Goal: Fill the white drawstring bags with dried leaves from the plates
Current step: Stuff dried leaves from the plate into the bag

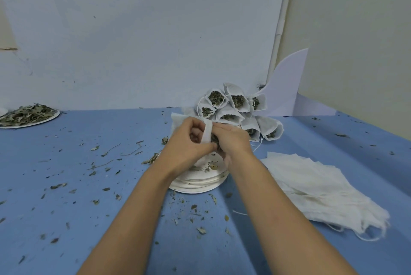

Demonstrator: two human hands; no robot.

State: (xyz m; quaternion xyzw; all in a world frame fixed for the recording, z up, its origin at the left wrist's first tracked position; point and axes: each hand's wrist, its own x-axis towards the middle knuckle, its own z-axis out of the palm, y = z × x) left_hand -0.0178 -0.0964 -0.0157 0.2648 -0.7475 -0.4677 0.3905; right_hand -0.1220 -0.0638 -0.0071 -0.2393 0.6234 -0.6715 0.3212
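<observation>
Forearms reach in from the bench's (66, 197) near edge. Far left edge: plate of dried leaves (29, 116). Mid-bench, over stacked plates (200, 185), your left hand (189, 143) pinches a white drawstring bag (206, 133). Your right hand (233, 141) is at the bag's mouth, grip unclear. Filled bags (235, 105) are piled behind, and empty bags (311, 185) lie to the right.

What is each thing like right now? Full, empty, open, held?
Held bag, mouth open, leaves at it.
Left hand, grips that bag.
Right hand, at the bag's mouth; grip unclear.
Filled bags, piled, mouths open, leaves showing.
Empty bags, flat, stacked.
Near plates, stacked, few leaves on top.
Far plate, heaped with leaves.
Table, strewn with leaf bits.
</observation>
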